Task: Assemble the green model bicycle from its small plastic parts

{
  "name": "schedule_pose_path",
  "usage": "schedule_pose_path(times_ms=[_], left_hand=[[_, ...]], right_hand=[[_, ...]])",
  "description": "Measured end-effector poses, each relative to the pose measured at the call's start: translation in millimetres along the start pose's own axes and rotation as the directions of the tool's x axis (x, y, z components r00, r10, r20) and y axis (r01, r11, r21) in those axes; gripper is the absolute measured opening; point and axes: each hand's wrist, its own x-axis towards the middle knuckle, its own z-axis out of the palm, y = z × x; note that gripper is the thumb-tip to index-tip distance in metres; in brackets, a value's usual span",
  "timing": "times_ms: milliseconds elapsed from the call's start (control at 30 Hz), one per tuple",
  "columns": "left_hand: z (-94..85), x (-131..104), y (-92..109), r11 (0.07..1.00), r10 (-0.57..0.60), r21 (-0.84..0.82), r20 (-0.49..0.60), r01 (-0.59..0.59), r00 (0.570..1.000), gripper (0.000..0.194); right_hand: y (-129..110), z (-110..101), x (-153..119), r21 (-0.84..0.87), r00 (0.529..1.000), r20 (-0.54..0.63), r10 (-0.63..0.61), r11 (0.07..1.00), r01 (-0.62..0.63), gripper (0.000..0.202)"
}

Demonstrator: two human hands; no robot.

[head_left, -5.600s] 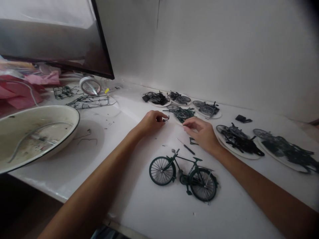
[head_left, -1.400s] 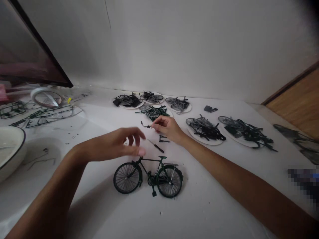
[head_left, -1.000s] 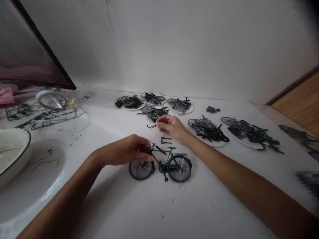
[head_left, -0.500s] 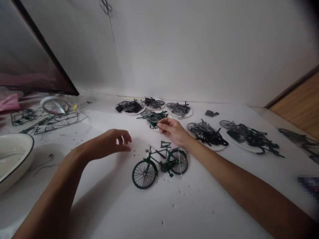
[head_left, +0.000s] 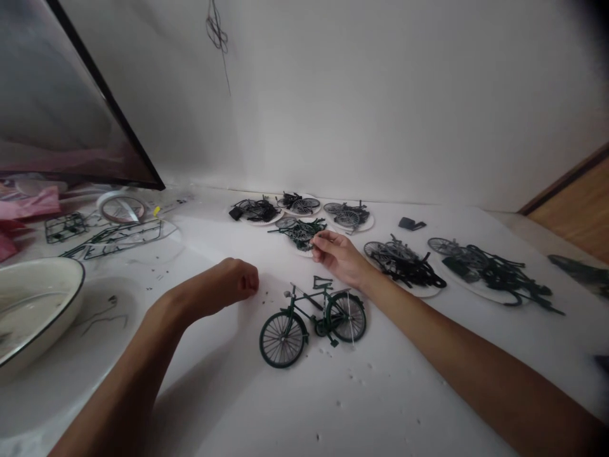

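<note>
- White table (head_left: 214, 393) — carries everything below.
- Black-edged screen (head_left: 66, 114), far left.
- Enamel basin (head_left: 66, 324), near left, well apart from the bike.
- Several plates of dark parts at the back and right; the nearest plate (head_left: 431, 292) is just beside the right forearm.
- Bike (head_left: 320, 328), dark green, on the table between and nearer than the hands, front wheel (head_left: 283, 339) to the left. Can't tell if it stands or leans. Neither hand touches it. Should be light and stiff, likely plastic; spokes and mudguards look easy to snap. Best hold: the frame (head_left: 304, 315), not the thin bits.
- Right hand (head_left: 335, 254): beyond the bike, thumb and forefinger pinched narrow on what looks like a small part (head_left: 312, 242).
- Left hand (head_left: 238, 279): left of the bike, fingers folded in like a loose fist, nothing showing out of it.
- Small part: dark, outline lost against the green heap (head_left: 301, 230) behind. Probably near weightless, easy to drop — fingertip grip, light squeeze.
</note>
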Motion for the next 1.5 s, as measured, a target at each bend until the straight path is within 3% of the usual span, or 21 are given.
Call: schedule_pose_path(times_ms=[433,567,633,767,867,967,1100,1233,1367,1500], left_hand=[[3.7,3,17,0.990,0.110,0.092,-0.080,-0.102,0.991,0.015],[0.4,2,36,0.987,0.152,-0.020,-0.168,-0.158,0.974,0.028],[-1.5,0,45,0.980,0.125,-0.139,-0.112,-0.140,0.986,0.038],[0.4,-4,56,0.961,0.078,-0.273,0.120,-0.043,0.990,0.041],[8.3,-2,60,0.937,0.113,-0.347,0.174,-0.047,0.978,0.037],[18.2,5,60,0.845,0.175,-0.531,0.150,-0.070,0.973,0.030],[28.7,14,58,0.569,0.235,-0.820,0.089,-0.063,0.968,0.027],[31.8,16,53,0.346,0.255,-0.938,0.091,-0.003,0.963,0.028],[30.5,17,50,0.264,0.224,-0.964,0.100,0.039,0.970,0.030],[32.6,18,53,0.233,0.204,-0.971,0.097,0.048,0.974,0.031]], right_hand=[[-2,-1,0,0.078,0.999,0.010,0.033,0.996,-0.034,0.029],[-4,1,-2,0.066,0.999,0.022,0.025,0.997,-0.027,0.028],[-6,3,-4,0.056,0.999,0.027,0.025,0.998,-0.027,0.029],[-7,4,-5,0.024,0.999,0.033,0.032,0.999,-0.033,0.032],[-6,4,-5,0.002,0.999,0.034,0.036,0.999,-0.036,0.033],[-5,4,-6,-0.017,0.998,0.047,0.047,0.999,-0.046,0.034],[-6,3,-9,-0.053,0.996,0.076,0.051,0.997,-0.047,0.032],[-10,3,-7,-0.110,0.994,0.112,0.014,0.994,-0.001,0.033],[-27,12,-8,-0.242,0.989,0.141,-0.043,0.967,0.076,0.029],[-50,25,-30,-0.405,0.981,0.193,-0.026,0.908,0.103,0.017]])
